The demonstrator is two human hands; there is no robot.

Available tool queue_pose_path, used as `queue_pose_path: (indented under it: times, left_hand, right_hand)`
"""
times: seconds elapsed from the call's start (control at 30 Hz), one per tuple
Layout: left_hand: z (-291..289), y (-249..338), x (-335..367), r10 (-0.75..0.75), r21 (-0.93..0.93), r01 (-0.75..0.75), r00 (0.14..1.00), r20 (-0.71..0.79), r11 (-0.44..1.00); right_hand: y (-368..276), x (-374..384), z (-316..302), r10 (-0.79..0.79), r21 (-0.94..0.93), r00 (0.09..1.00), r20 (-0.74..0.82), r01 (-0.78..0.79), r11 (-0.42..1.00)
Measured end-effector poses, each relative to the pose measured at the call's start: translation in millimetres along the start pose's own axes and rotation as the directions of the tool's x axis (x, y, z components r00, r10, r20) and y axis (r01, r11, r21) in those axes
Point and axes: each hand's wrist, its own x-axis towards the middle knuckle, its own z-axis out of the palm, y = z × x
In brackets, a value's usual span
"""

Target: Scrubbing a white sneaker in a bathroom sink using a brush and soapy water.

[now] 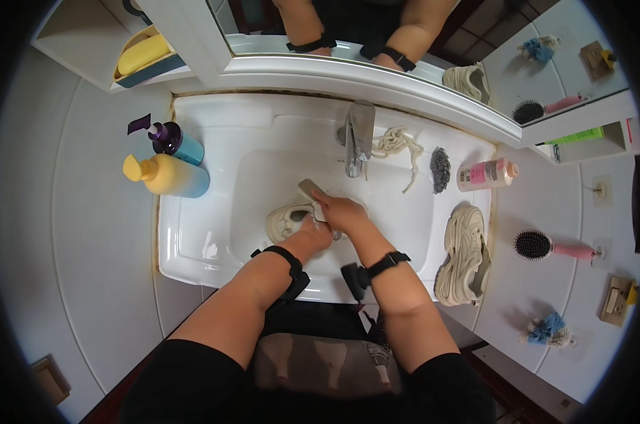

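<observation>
In the white sink (397, 240), a cream sneaker (283, 222) lies under my hands. My left hand (317, 233) grips the shoe around its opening; its fingers are partly hidden. Closed around a brush (309, 188) with a flat grey-beige handle, my right hand (344, 214) presses against the shoe just beyond the left one. The brush's working end is mostly hidden between the hands and the shoe. A second cream sneaker (464, 256) rests on the sink's right ledge. Cream shoelaces (399, 145) lie in a heap beside the tap (359, 134).
Two pump bottles, one yellow-blue (175, 177) and one purple-blue (178, 141), stand on the left ledge. A steel wool pad (440, 169) and a pinkish bottle (484, 174) sit at the right. A mirror (404, 42) is above; a hairbrush (539, 244) hangs on the right wall.
</observation>
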Motion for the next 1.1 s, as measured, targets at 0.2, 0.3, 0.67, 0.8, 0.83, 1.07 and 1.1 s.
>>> queue_pose_path:
  times: [0.2,0.3,0.67,0.8,0.83,1.07,1.1]
  left_hand:
    - [-2.9,-2.9,2.7,-0.072,-0.323,0.072,0.997,0.014,0.944]
    - [14.6,-6.6,13.5,-0.130,-0.470,0.146,0.989,0.068,0.870]
    - [-14.3,5.8,5.4,0.016,-0.093,-0.018,1.000,-0.020,0.995]
    - [8.6,-6.6,8.3,-0.028,-0.117,0.012,0.990,-0.138,0.993]
    - [8.4,-7.3,6.9,-0.038,-0.126,0.026,0.994,-0.099,0.992]
    - [21.7,-4.1,18.1,-0.078,-0.292,0.044,0.991,-0.107,0.955]
    - [68.4,-26.7,35.6,-0.155,-0.207,0.115,0.970,-0.187,0.972]
  right_hand:
    - [47.9,-95.9,4.9,-0.017,0.077,0.996,-0.087,0.023,0.997]
    - [58.2,-114.7,15.1,0.104,0.121,0.991,-0.089,-0.093,0.988]
    - [54.9,-12.6,9.7,0.208,0.116,0.959,-0.192,-0.188,0.975]
    - [34.5,-58.4,14.9,0.118,0.155,0.987,-0.106,-0.101,0.983]
    - [32.6,-77.4,16.7,0.130,0.181,0.988,-0.085,-0.113,0.977]
    - [58.3,-121.1,50.0,0.092,0.412,0.986,-0.140,-0.027,0.911]
    - [39.8,-101.3,42.9,-0.009,0.379,0.984,-0.180,0.078,0.922]
